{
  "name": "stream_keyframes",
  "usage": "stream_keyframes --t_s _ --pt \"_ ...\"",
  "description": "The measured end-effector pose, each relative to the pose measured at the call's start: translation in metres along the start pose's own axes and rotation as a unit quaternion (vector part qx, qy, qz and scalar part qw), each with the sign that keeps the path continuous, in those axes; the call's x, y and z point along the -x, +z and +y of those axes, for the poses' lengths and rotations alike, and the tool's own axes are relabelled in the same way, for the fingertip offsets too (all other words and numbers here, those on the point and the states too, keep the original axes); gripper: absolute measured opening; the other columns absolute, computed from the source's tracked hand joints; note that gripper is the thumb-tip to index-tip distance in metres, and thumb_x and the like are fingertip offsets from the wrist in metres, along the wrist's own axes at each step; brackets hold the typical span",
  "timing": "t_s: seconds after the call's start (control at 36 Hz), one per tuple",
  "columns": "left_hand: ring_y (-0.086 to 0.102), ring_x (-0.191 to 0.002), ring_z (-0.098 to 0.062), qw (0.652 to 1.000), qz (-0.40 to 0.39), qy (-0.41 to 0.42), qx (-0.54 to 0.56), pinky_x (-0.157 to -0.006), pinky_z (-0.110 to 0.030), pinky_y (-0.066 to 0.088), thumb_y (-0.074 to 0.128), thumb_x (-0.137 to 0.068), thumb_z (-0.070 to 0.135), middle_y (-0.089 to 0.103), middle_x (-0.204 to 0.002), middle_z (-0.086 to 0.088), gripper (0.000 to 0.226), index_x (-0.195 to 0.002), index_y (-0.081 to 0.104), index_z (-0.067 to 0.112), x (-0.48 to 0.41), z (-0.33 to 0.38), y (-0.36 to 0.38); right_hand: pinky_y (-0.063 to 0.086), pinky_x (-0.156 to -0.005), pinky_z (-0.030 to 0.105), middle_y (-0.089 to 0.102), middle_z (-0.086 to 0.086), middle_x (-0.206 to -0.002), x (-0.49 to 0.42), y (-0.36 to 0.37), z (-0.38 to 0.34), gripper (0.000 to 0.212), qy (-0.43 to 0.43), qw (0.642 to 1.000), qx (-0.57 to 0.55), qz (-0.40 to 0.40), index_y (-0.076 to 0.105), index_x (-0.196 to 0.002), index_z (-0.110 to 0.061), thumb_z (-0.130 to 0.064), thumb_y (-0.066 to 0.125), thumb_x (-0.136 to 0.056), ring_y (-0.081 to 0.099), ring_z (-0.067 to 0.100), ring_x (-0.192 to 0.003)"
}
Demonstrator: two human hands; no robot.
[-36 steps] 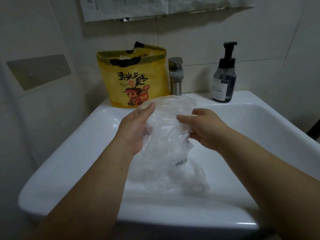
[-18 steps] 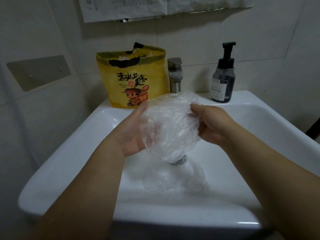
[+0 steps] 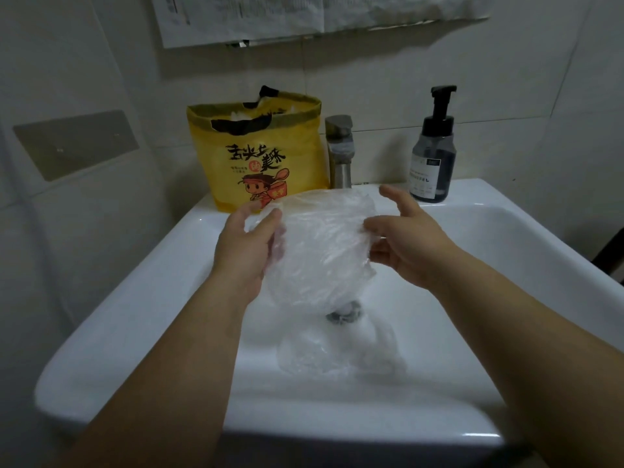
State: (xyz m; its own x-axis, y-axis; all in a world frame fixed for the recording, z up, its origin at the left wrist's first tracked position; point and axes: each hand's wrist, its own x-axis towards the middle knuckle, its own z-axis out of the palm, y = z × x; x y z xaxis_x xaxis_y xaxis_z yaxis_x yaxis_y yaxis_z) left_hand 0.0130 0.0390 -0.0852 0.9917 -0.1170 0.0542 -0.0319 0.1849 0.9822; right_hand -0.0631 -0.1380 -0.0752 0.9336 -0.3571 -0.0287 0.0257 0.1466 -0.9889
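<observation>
Plastic bag [image 3: 320, 251] pinched in fingers: left hand [image 3: 244, 246], right hand [image 3: 410, 244]; yellow pouch [image 3: 256, 153] "舌尖上的美味".

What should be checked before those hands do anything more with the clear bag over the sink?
1. Left hand holds the clear bag: ok, thumb and fingers pinch its left edge.
2. Right hand holds it: ok, thumb pinches the right edge, forefinger lifted.
3. Bag is over the sink: ok.
4. Tap off: ok, no stream shows.
5. Drain free: cannot tell; the bag hides part of it, and more clear plastic lies beside it in the basin.
6. Bag is whole and empty: cannot tell.
</observation>
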Motion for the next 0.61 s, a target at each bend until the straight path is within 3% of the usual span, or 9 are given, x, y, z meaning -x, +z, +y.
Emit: stream_keyframes --t_s 0.06,0.17,0.25,0.33,0.44,0.47,0.53,0.56,0.61 --pt "0.065 -0.075 -0.01 1.0 -0.009 -0.013 0.009 -0.067 -0.026 0.055 0.064 -0.093 0.028 0.07 -0.088 0.0 0.032 -0.123 0.055 0.026 0.0 0.001 0.001 0.058 -0.076 0.037 0.063 0.014 -0.1 0.001 0.001 -0.002 0.042 -0.008 0.999 -0.032 0.019 0.05 -0.122 -0.027 0.004 0.049 -0.093 0.066 0.031 -0.088" --pt "0.069 -0.102 -0.017 0.989 -0.11 -0.049 0.087 -0.093 -0.042 0.054 0.055 -0.097 0.034 0.068 -0.12 0.001 0.049 -0.143 0.04 0.032 -0.002 0.006 -0.001 0.043 -0.053 0.025 0.054 0.006 -0.072 -0.003 -0.004 -0.004 0.028 -0.006 0.996 -0.065 0.069 0.055 -0.093 -0.022 0.003 0.043 -0.094 0.047 0.015 -0.058" --pt "0.069 -0.102 -0.02 0.982 -0.178 -0.043 0.055 -0.081 -0.035 0.058 0.052 -0.099 0.02 0.069 -0.118 0.003 0.062 -0.148 0.025 0.046 0.003 0.006 -0.002 0.034 -0.049 0.026 0.044 0.004 -0.065 -0.006 -0.01 -0.001 0.029 0.005 0.995 -0.064 0.08 0.049 -0.081 -0.02 0.004 0.041 -0.095 0.038 0.014 -0.052" --pt "0.065 -0.093 -0.017 0.983 -0.177 -0.025 0.041 -0.072 -0.029 0.058 0.049 -0.097 0.003 0.071 -0.104 0.007 0.06 -0.138 0.04 0.046 0.005 0.004 -0.001 0.035 -0.046 0.025 0.043 0.003 -0.061 -0.006 -0.013 -0.001 0.027 0.032 0.995 -0.063 0.07 0.044 -0.08 -0.02 0.003 0.044 -0.095 0.038 0.013 -0.049" --pt "0.06 -0.082 -0.017 0.99 -0.134 -0.026 0.025 -0.062 -0.023 0.058 0.048 -0.096 -0.003 0.071 -0.087 -0.004 0.031 -0.099 0.07 0.018 0.006 0.006 0.0 0.04 -0.038 0.021 0.045 0.002 -0.055 -0.003 -0.013 -0.005 0.026 0.062 0.992 -0.102 0.028 0.045 -0.09 -0.024 0.0 0.045 -0.096 0.044 0.011 -0.038" --pt "0.059 -0.083 -0.019 0.992 -0.125 -0.022 0.012 -0.062 -0.025 0.058 0.047 -0.096 -0.004 0.07 -0.085 -0.005 0.032 -0.091 0.071 0.016 0.007 0.006 0.001 0.045 -0.039 0.024 0.053 0.004 -0.059 -0.001 -0.012 -0.006 0.024 0.065 0.991 -0.113 0.009 0.047 -0.103 -0.027 -0.003 0.046 -0.097 0.051 0.013 -0.04" --pt "0.057 -0.084 -0.022 0.994 -0.105 -0.012 -0.019 -0.065 -0.029 0.055 0.045 -0.096 -0.005 0.066 -0.087 -0.007 0.033 -0.083 0.069 0.014 0.006 0.005 0.001 0.057 -0.054 0.038 0.066 0.012 -0.095 0.0 -0.013 -0.007 0.04 0.064 0.991 -0.116 -0.029 0.04 -0.133 -0.034 -0.014 0.049 -0.099 0.067 0.022 -0.065" --pt "0.059 -0.08 -0.02 0.995 -0.098 -0.009 -0.027 -0.064 -0.028 0.054 0.044 -0.095 -0.005 0.065 -0.088 -0.007 0.033 -0.082 0.068 0.014 0.006 0.005 0.001 0.059 -0.066 0.044 0.06 0.014 -0.114 0.0 -0.013 -0.008 0.048 0.059 0.991 -0.114 -0.041 0.035 -0.14 -0.04 -0.02 0.049 -0.099 0.068 0.029 -0.083" --pt "0.062 -0.07 -0.013 0.996 -0.089 -0.008 -0.02 -0.059 -0.025 0.054 0.044 -0.095 -0.003 0.067 -0.085 -0.004 0.031 -0.083 0.067 0.013 0.008 0.007 0.002 0.055 -0.077 0.045 0.052 0.011 -0.129 0.001 -0.012 -0.01 0.051 0.04 0.99 -0.121 -0.054 0.032 -0.144 -0.044 -0.027 0.049 -0.099 0.064 0.034 -0.099"
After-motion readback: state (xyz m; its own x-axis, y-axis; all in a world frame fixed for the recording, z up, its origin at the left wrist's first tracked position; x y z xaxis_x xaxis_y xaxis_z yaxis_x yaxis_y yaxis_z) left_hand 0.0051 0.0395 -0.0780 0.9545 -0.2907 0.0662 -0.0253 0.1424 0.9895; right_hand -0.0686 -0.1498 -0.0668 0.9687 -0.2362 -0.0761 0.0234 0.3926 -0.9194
